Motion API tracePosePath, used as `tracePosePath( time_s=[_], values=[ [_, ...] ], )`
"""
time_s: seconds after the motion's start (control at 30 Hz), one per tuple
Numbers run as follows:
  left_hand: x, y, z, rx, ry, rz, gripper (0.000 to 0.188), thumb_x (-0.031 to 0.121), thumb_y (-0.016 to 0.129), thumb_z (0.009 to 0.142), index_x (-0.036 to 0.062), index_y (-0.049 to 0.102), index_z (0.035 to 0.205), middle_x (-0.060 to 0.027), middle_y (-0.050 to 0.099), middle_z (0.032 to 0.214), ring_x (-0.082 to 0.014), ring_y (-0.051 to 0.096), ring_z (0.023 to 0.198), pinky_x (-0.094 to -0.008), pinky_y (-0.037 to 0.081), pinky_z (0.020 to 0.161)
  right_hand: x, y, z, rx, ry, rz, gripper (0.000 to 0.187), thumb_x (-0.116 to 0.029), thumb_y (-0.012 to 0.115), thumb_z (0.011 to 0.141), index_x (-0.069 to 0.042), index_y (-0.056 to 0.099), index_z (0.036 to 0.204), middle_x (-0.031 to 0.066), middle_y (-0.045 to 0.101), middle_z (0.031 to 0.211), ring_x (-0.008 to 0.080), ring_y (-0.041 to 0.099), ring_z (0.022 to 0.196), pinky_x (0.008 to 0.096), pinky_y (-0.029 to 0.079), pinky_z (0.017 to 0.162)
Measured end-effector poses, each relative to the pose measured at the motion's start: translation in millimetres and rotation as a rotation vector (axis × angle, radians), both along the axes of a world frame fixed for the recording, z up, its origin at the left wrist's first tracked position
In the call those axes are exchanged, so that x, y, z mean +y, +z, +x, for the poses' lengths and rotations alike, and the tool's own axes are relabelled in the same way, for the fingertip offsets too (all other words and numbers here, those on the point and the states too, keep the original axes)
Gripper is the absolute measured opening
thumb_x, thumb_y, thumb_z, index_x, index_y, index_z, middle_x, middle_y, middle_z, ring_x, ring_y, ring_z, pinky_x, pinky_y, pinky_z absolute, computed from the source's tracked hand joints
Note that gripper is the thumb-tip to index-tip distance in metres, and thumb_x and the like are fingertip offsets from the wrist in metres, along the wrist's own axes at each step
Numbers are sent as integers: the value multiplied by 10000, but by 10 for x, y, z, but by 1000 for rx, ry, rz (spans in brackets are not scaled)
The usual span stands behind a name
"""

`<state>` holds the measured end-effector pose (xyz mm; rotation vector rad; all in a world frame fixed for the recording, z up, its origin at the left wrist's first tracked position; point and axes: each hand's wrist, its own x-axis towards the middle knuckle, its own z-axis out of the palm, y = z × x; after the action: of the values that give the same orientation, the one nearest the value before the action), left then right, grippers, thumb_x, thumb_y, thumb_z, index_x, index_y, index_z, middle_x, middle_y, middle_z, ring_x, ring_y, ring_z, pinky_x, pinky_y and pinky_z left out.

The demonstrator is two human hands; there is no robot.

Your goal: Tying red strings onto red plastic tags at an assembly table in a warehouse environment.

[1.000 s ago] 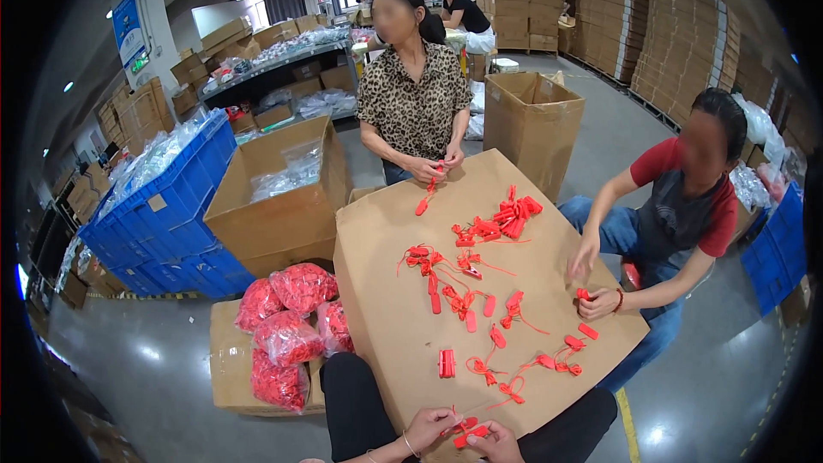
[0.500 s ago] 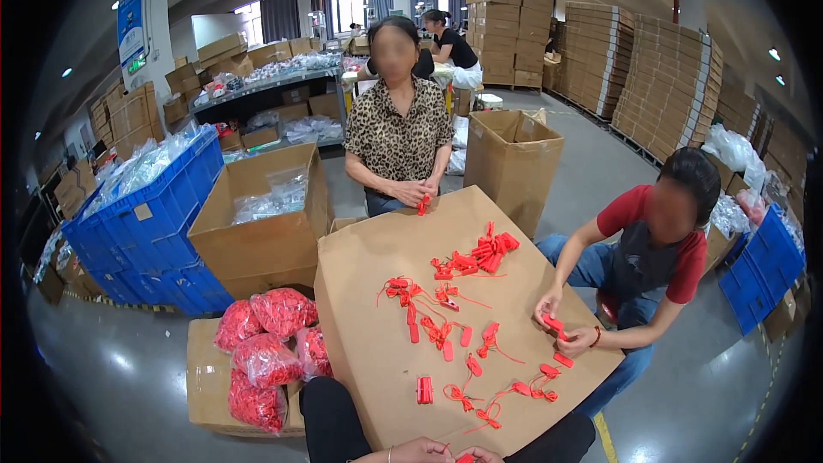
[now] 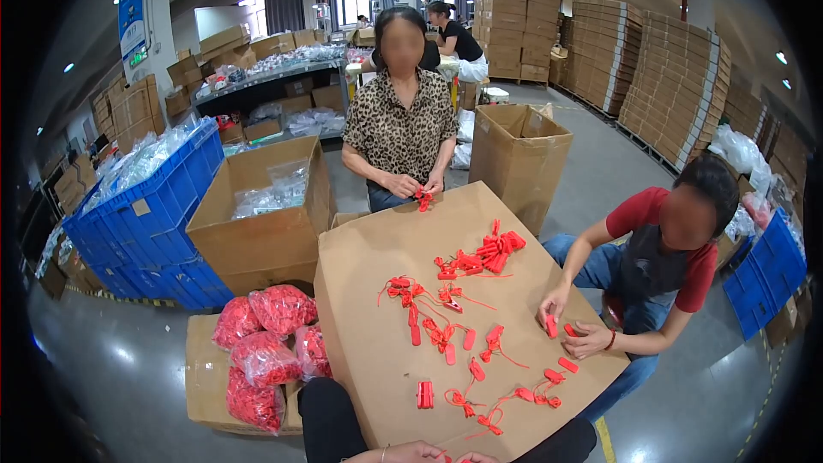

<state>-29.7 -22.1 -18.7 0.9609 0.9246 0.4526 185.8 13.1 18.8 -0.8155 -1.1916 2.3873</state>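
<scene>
Head view: two hands at near edge of big box point(image 3: 364, 360)

Co-workers: one point(image 3: 403, 124) at big box's far edge, another point(image 3: 656, 261) at its right edge, both handling red pieces. Smaller box point(image 3: 204, 369) left of big box, bags point(image 3: 267, 358) of red pieces on it. Person's left hand point(image 3: 413, 453), right hand point(image 3: 477, 458) cut off by frame; can't say if fingers pinch or spread. Red corded pieces point(image 3: 494, 339) scattered across big box's top. Red bit point(image 3: 447, 459) between hands.

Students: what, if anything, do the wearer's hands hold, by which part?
A red piece shows between left hand and right hand, cut off by the frame's edge; whether and where it is held cannot be told.
</scene>
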Motion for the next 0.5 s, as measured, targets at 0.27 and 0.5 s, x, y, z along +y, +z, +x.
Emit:
tracePosePath(
  time_s=[0.27, 0.5],
  values=[
    [11, -220, 58, -65, 190, -58, 213, 250, 508, 901, 60, 593, 941, 47, 491, 613, -8, 359, 457, -154, 287, 440, 54, -367, -63, -174, -133, 85, 96, -62, 607, 806, -42, 581, 896, 9, 598, 821, 77, 538, 752, 218, 440, 694],
    [-25, -63, 76, -36, 356, -38, 257, 223, 499, 905, 43, 553, 1080, 25, 548, 715, -19, 452, 558, -161, 369, 521, 82, -371, -209, -398, -321, 779, 69, -29, 560, 827, -5, 595, 882, 71, 621, 854, 130, 590, 771, 244, 471, 695]
  ],
)
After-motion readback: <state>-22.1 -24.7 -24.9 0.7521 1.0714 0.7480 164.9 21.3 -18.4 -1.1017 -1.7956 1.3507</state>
